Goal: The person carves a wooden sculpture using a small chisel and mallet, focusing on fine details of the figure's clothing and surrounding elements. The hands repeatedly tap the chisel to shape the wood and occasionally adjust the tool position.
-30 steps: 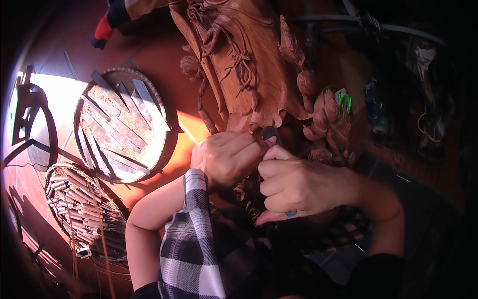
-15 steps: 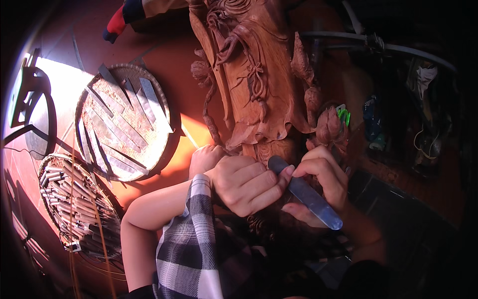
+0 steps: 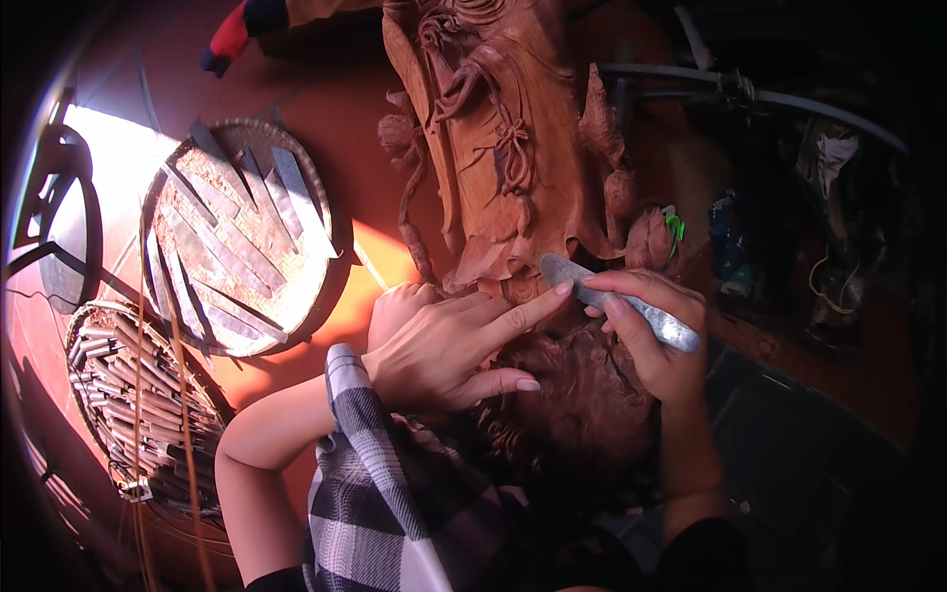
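My right hand pinches a flat grey metal blade with rounded ends between thumb and fingers. The blade slants across the lower part of a reddish carved wooden figure. My left hand is stretched out, thumb apart, and its index fingertip touches the blade's face. Below the blade lies a darker carved surface with flowing relief, partly in shadow. Beyond my left wrist shows bare skin, a foot or a fist; I cannot tell which. Plaid cloth covers part of my left forearm.
To the left, a round woven tray holds several flat metal strips. Nearer stands a basket packed with rod-like tools. A dark pedestal fan stands at the far left. Dark clutter and a curved metal bar fill the far right.
My left hand has opened from a closed fist at the blade to stretched fingers. The blade has turned and moved slightly right with my right hand, uncovering the dark carving below.
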`<state>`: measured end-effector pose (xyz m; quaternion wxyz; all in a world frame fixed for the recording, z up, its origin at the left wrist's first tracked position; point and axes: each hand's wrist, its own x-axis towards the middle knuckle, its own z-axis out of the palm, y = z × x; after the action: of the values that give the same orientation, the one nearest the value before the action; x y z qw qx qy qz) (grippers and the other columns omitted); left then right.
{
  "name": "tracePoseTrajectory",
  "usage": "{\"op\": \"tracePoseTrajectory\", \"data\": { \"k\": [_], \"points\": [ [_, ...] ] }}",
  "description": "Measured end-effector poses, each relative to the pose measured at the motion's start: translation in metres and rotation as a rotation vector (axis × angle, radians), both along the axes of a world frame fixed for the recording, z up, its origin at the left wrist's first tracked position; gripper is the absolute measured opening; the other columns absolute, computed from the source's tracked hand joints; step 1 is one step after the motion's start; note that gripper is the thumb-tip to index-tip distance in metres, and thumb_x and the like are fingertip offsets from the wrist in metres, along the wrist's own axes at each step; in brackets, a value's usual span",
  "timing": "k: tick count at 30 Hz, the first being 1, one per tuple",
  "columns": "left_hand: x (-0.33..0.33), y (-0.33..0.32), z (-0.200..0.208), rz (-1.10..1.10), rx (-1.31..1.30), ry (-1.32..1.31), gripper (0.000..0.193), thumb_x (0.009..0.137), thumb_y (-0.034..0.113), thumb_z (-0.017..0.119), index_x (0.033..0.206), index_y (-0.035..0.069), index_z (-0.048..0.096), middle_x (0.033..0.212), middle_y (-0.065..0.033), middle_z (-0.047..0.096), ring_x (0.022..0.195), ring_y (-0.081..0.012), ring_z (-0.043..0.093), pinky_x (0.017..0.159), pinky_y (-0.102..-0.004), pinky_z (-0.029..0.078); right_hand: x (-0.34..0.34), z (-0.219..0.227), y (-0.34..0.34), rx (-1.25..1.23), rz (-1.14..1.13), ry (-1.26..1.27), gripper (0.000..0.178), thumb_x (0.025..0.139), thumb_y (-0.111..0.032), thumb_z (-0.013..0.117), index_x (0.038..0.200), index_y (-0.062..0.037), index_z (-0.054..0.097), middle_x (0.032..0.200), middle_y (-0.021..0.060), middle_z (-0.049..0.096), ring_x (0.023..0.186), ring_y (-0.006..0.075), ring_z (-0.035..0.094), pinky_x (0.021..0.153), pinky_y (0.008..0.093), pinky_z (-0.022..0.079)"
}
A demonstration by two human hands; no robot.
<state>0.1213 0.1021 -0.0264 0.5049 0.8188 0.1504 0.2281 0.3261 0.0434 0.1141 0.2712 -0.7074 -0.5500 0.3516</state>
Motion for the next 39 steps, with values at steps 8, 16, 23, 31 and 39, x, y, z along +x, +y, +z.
{"op": "tracePoseTrajectory", "data": {
  "k": [8, 16, 23, 31, 39],
  "points": [
    [0.03, 0.007, -0.013, 0.731, -0.367, -0.177, 0.084, 0.068, 0.03, 0.092, 0.137, 0.004, 0.051, 0.121, -0.0148, 0.055, 0.118, -0.0254, 0.053, 0.099, -0.0392, 0.045, -0.005, -0.008, -0.007, -0.043, -0.198, 0.052, 0.016, 0.09, 0.001, 0.065, 0.105, 0.0028, 0.073, 0.094, 0.0108, 0.073, 0.075, 0.0141, 0.072, 0.06, 0.0212, 0.053],
    [0.017, 0.003, 0.002, 0.12, 0.208, -0.145, 0.09, 0.086, 0.05, 0.07, 0.155, 0.009, 0.031, 0.079, -0.0059, 0.064, 0.07, -0.0285, 0.066, 0.06, -0.0378, 0.05, -0.007, -0.005, 0.001, -0.16, -0.322, 0.135, 0.019, 0.092, -0.003, 0.066, 0.108, 0.0041, 0.072, 0.098, 0.0121, 0.074, 0.077, 0.0137, 0.072, 0.06, 0.02, 0.054],
    [0.005, -0.001, 0.001, -0.018, 0.022, 0.095, 0.082, 0.091, 0.058, 0.059, 0.157, 0.021, 0.029, 0.074, -0.007, 0.066, 0.068, -0.029, 0.067, 0.052, -0.0379, 0.047, -0.008, -0.014, 0.001, -0.05, -0.282, 0.123, 0.02, 0.092, -0.004, 0.064, 0.109, 0.0055, 0.071, 0.092, 0.0137, 0.073, 0.064, 0.0102, 0.066, 0.056, 0.0198, 0.05],
    [0.009, 0.006, 0.013, -0.1, -0.112, 0.15, 0.078, 0.092, 0.062, 0.054, 0.157, 0.028, 0.029, 0.073, -0.0072, 0.067, 0.065, -0.0296, 0.066, 0.05, -0.0396, 0.044, -0.007, -0.014, -0.004, -0.055, -0.314, 0.059, 0.019, 0.091, -0.004, 0.065, 0.106, 0.006, 0.072, 0.09, 0.0141, 0.073, 0.06, 0.0088, 0.061, 0.055, 0.0203, 0.048],
    [0.01, 0.003, 0.008, -0.054, -0.107, 0.105, 0.076, 0.093, 0.06, 0.054, 0.157, 0.028, 0.029, 0.07, -0.007, 0.066, 0.063, -0.0293, 0.065, 0.052, -0.0393, 0.044, -0.01, -0.012, -0.002, -0.068, -0.307, 0.089, 0.016, 0.092, -0.003, 0.066, 0.105, 0.0017, 0.074, 0.084, 0.0029, 0.071, 0.056, 0.0025, 0.057, 0.048, 0.0171, 0.043]
  ]
}}
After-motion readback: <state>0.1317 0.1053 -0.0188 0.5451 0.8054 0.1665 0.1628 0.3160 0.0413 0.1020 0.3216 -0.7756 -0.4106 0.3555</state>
